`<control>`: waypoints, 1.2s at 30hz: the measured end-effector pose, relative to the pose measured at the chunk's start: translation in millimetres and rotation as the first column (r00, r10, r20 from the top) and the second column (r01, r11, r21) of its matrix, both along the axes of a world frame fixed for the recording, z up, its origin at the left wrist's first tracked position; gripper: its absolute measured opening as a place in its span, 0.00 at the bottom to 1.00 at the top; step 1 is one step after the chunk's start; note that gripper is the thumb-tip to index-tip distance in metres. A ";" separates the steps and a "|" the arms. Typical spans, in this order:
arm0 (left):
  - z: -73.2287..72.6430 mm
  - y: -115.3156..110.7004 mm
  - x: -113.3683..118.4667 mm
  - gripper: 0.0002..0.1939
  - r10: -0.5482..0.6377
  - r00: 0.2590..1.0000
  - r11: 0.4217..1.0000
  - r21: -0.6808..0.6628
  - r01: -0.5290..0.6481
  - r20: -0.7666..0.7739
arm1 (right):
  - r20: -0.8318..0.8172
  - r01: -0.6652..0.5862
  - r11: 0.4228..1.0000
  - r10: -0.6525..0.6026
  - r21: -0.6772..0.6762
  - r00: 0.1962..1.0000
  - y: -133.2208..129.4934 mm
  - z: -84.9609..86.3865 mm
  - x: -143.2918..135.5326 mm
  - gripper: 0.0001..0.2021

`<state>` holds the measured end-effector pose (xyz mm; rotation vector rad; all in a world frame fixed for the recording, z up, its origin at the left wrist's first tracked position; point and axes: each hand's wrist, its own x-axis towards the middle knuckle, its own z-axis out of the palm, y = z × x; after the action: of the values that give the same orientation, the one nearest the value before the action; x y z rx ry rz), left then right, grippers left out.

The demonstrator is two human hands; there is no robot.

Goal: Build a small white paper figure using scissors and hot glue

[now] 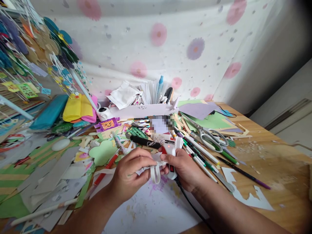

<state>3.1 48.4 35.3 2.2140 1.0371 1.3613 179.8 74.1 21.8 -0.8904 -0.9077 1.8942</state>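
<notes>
My left hand (130, 174) is closed on a small white craft piece (157, 159) with a white ribbon loop (155, 175) hanging below it. In my right hand (184, 165) is a white hot glue gun (172, 148), with a small light lit on its side and a black cord running down toward me. My right thumb reaches the edge of the white piece, so the two hands meet in front of me. The glue gun's nozzle is hard to make out. Beneath both hands lies a white paper sheet (136, 211) with purple and yellow stains.
Grey-handled scissors (207, 133) lie right of my hands among several markers (195, 156). Paper scraps, a red marker (106, 169) and a green flower cutout (103, 152) crowd the left. Behind stands a white box (141, 111); hanging ornaments (36, 42) fill the upper left.
</notes>
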 end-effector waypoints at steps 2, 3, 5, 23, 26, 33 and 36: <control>-3.4 -0.3 0.2 0.12 0.069 0.994 0.991 -0.117 -0.058 0.089 | 0.009 -0.005 1.000 0.005 0.014 1.000 0.4 -0.7 -0.3 0.17; -5.6 -0.4 0.4 0.11 0.109 0.984 0.976 -0.203 -0.080 0.138 | 0.018 -0.005 1.000 0.004 0.022 1.000 0.6 -1.1 -0.4 0.16; -10.3 0.0 1.2 0.09 0.194 0.951 0.922 -0.375 -0.094 0.239 | 0.048 0.026 0.999 -0.028 0.045 0.998 0.9 -1.4 -0.3 0.16; -10.8 6.2 5.9 0.14 0.389 0.708 0.731 -0.665 0.153 0.590 | 0.150 0.057 0.995 -0.070 0.087 0.986 -3.8 -3.5 -5.6 0.20; -11.0 8.7 2.0 0.14 0.415 0.716 0.731 -0.674 0.105 0.562 | 0.175 -0.009 0.991 -0.015 0.136 0.985 -5.2 -3.9 -4.6 0.16; 0.6 9.2 -5.6 0.15 0.403 0.759 0.710 -0.698 0.094 0.512 | 0.183 -0.022 0.989 -0.005 0.145 0.983 -5.8 -6.1 -5.9 0.16; 2.2 8.8 -11.8 0.18 0.306 0.814 0.647 -0.735 0.203 0.494 | 0.166 0.006 0.988 -0.032 0.155 0.986 -4.6 -6.5 -4.7 0.18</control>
<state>-8.7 57.2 37.6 1.0295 1.1380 1.1705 175.1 69.4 15.3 -0.9718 -1.1274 1.7248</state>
